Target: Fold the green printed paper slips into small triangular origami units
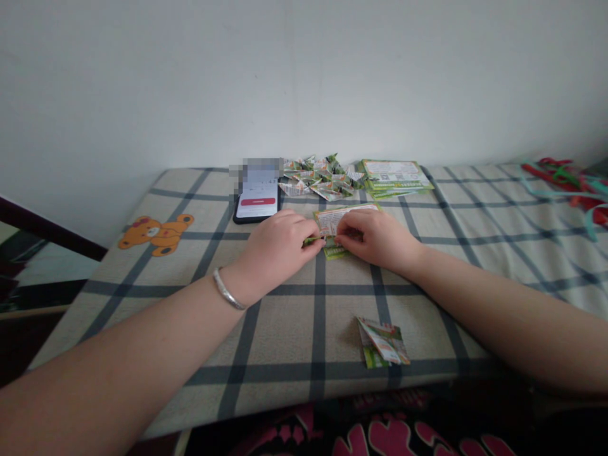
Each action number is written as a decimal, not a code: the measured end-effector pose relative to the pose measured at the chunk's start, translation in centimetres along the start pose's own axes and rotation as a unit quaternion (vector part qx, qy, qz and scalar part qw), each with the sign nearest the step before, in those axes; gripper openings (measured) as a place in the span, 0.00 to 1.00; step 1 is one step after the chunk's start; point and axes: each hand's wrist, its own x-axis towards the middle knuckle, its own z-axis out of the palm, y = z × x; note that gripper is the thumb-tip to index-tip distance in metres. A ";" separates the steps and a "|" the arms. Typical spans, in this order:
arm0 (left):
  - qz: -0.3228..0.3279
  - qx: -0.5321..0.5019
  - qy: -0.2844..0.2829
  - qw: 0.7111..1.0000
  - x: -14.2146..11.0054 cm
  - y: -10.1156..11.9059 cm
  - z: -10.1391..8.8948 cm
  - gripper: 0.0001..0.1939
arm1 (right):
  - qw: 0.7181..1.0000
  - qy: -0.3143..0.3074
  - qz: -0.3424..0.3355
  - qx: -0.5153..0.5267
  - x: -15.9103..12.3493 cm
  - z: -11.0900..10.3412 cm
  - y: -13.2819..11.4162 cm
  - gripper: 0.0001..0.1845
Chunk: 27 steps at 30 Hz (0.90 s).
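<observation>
A printed green and white paper sheet [332,220] lies on the checked tablecloth between my hands, its left end bent up. My left hand [284,246], with a silver bangle at the wrist, pinches that left end between thumb and fingers. Curled over the sheet's right part is my right hand [380,237], thumb and fingertips pressed to the paper. Nearer the table's front edge rests a small folded paper piece [384,343], partly sprung open. Behind the sheet sits a heap of folded paper pieces [323,177], with a stack of flat printed sheets [396,176] at its right.
A phone [258,193] with a lit screen lies left of the heap. An orange bear cutout [156,234] is near the table's left edge. Colourful ribbons [565,180] lie at the far right. A white wall [294,82] closes off the back.
</observation>
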 end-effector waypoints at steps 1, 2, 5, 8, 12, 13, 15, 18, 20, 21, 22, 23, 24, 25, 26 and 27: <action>-0.002 0.002 0.003 1.000 0.0 0.0 0.0 0.08 | 1.000 -0.002 0.002 0.006 0.0 0.0 0.0 0.04; -0.004 0.004 0.006 1.000 0.0 0.1 0.0 0.08 | 1.000 -0.004 0.003 0.010 0.1 0.0 0.0 0.04; -0.012 0.009 0.006 1.000 0.1 0.1 0.1 0.08 | 1.000 -0.008 0.005 0.010 0.2 0.2 0.0 0.03; -0.025 0.007 0.000 1.000 0.2 0.1 0.2 0.09 | 1.000 -0.009 0.004 0.005 0.3 0.3 0.0 0.03; -0.029 -0.003 -0.007 1.000 0.3 0.0 0.3 0.08 | 1.000 -0.016 0.001 -0.002 0.4 0.5 0.1 0.04; -0.029 -0.007 -0.010 0.999 0.3 0.0 0.3 0.08 | 1.000 -0.019 0.000 -0.005 0.4 0.5 0.1 0.04; -0.033 -0.013 -0.018 0.999 0.3 0.0 0.2 0.07 | 1.000 -0.022 0.000 -0.010 0.4 0.4 0.0 0.04; -0.037 -0.017 -0.027 0.999 0.3 0.0 0.1 0.05 | 1.000 -0.020 0.009 -0.006 0.5 0.4 0.0 0.03; -0.029 -0.021 -0.026 0.999 0.3 0.0 0.0 0.04 | 1.000 -0.017 0.017 0.003 0.5 0.4 0.0 0.03; -0.022 -0.024 -0.023 0.999 0.3 0.0 0.0 0.04 | 1.000 -0.018 0.019 0.006 0.5 0.4 0.1 0.03; -0.015 -0.027 -0.022 0.999 0.3 -0.1 0.0 0.03 | 1.000 -0.018 0.019 0.007 0.5 0.4 0.1 0.03; -0.011 -0.031 -0.021 0.999 0.3 -0.1 0.0 0.03 | 1.000 -0.018 0.017 0.008 0.5 0.4 0.1 0.03; -0.009 -0.033 -0.022 0.999 0.3 -0.2 0.0 0.04 | 1.000 -0.018 0.014 0.007 0.5 0.5 0.1 0.03; -0.008 -0.036 -0.025 0.999 0.3 -0.2 0.0 0.04 | 1.000 -0.018 0.013 0.007 0.5 0.5 0.1 0.03; -0.006 -0.038 -0.029 0.999 0.3 -0.2 0.0 0.04 | 1.000 -0.017 0.013 0.006 0.5 0.5 0.2 0.03; -0.004 -0.039 -0.033 0.999 0.3 -0.2 0.1 0.04 | 1.000 -0.016 0.015 0.007 0.4 0.5 0.2 0.03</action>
